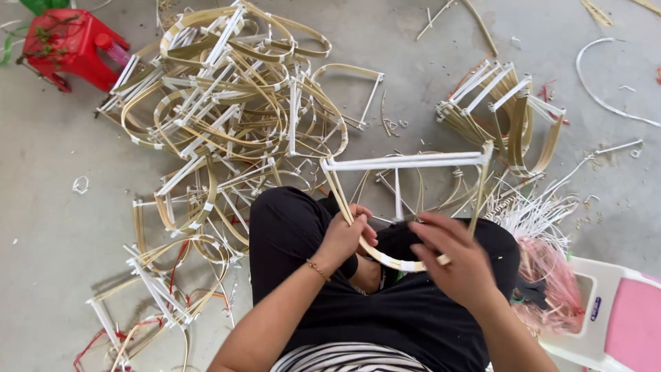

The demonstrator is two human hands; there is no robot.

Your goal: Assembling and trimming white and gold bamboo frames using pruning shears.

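The left hand (344,234) is gripping the bamboo frame (406,207) at its left curve; the right hand (461,258) is pinching its lower bend, the frame rising away from both.

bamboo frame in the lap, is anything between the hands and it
Nothing visible. The left hand grips the bamboo frame at its left side, and the right hand covers its curved bottom edge.

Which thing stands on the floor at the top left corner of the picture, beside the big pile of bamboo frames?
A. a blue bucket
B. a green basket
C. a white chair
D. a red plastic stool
D: a red plastic stool stands at the top left, next to the pile of bamboo frames, far from the left hand and right hand.
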